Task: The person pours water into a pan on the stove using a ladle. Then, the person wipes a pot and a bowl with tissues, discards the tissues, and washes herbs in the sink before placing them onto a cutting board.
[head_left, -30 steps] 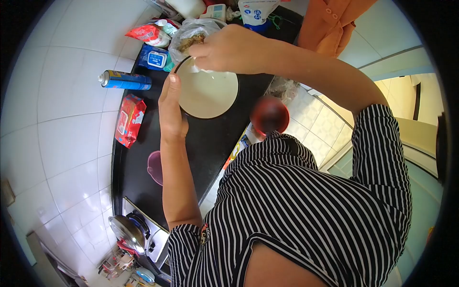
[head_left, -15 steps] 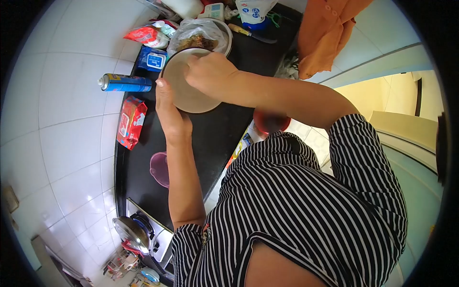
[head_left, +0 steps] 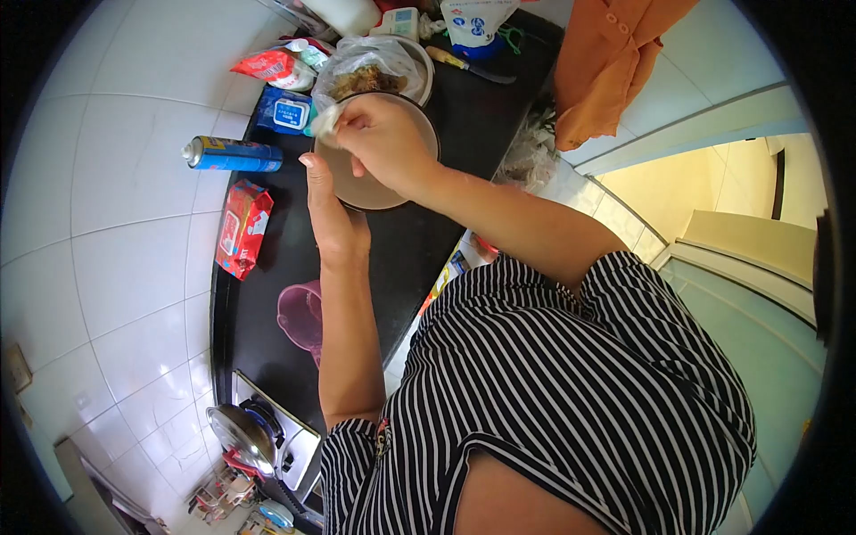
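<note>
My left hand (head_left: 341, 223) holds the near left side of a round beige bowl (head_left: 366, 189) with a dark rim. Its thumb points up along the outside, and the other fingers are hidden behind the bowl. Over the bowl's far left rim, my right hand (head_left: 383, 143) is closed on a white wipe (head_left: 326, 121), which is blurred. A clear plastic bag (head_left: 379, 55) with brownish contents lies just beyond the bowl. Beside my left forearm stands a pink plastic cup (head_left: 300, 314), partly covered by the arm.
Along the wall on the black counter (head_left: 401, 259) are a blue spray can (head_left: 236, 155), a blue wipes pack (head_left: 287, 111) and a red wipes pack (head_left: 244, 230). A knife (head_left: 468, 64) lies at the far end. A stove with a lidded pan (head_left: 242, 437) is at lower left.
My right hand has moved from inside the bowl to its far left rim, bringing the white wipe into view. My left hand and the bowl have shifted slightly right.
</note>
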Demonstrator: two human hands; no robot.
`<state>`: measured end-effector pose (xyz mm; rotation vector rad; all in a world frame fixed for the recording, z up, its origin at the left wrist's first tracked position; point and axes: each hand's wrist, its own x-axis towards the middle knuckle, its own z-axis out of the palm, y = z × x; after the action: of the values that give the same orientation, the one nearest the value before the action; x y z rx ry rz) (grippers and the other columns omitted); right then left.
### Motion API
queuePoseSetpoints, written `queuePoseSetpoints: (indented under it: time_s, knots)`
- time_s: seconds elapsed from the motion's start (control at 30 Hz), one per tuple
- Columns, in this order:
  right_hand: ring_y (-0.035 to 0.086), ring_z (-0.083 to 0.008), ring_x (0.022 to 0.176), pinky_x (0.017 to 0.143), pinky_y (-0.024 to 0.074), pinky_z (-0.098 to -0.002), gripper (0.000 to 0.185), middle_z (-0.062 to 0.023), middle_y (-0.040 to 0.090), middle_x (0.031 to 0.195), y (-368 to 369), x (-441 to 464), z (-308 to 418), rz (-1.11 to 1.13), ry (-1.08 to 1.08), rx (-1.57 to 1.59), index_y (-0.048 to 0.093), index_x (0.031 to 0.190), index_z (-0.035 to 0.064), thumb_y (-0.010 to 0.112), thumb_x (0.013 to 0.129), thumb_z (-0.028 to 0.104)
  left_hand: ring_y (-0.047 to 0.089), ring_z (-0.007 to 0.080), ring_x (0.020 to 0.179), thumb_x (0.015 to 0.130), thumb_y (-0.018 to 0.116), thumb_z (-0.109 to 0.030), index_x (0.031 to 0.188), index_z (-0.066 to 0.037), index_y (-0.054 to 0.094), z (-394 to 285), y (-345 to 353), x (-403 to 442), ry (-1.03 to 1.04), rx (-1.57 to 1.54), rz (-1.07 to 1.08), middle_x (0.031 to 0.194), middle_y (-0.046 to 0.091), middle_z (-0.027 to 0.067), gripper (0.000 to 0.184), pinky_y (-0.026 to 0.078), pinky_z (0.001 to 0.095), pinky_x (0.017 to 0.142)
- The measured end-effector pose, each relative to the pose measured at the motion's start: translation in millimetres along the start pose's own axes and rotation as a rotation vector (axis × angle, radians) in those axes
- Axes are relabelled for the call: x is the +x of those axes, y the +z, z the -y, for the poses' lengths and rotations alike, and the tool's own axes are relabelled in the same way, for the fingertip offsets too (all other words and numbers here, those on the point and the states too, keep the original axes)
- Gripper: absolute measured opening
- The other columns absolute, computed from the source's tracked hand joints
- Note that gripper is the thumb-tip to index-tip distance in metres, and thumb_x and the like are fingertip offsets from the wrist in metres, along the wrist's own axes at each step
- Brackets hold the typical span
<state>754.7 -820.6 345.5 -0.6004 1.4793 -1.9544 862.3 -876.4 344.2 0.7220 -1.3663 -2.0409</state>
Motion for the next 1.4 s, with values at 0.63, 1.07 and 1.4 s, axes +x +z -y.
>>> queuePoseSetpoints:
  time_s: [0.63,1.07,1.4]
  knots:
    - [0.065,-0.0289,0.071,0.061,0.0495,-0.0408,0.014,-0.0073,0.066,0.083,-8.1,15.1,-0.9,-0.083,-0.54,-0.48,0.061,0.095,0.0087,0.067,0.084,0.016,0.05,0.0235,0.128,0.1,0.05,-0.054,0.143,-0.003,0.044,-9.8,11.0,1.8,0.001,-0.054,-0.001,0.141,0.051,0.0098,0.067,0.038,0.0392,0.108]
    - [0.07,-0.0231,0.079,0.06,0.0578,-0.0352,0.016,-0.0059,0.061,0.099,-78.5,16.2,39.7,0.091,-0.985,-1.403,0.061,0.1,0.0134,0.06,0.086,0.02,0.056,0.0233,0.12,0.1,0.054,-0.047,0.143,0.003,0.043,-42.0,11.7,-7.8,0.193,0.205,-0.036,0.133,0.056,0.0138,0.067,0.046,0.0367,0.1]
    - [0.069,-0.0251,0.081,0.063,0.0564,-0.0381,0.022,-0.0091,0.066,0.089,-31.2,-13.1,31.8,0.389,-0.548,-1.467,0.067,0.101,0.0092,0.065,0.08,0.017,0.053,0.023,0.121,0.096,0.065,-0.036,0.138,-0.002,0.055,-40.2,32.0,-11.5,0.254,0.304,-0.095,0.138,0.053,0.0162,0.055,0.043,0.0355,0.102]
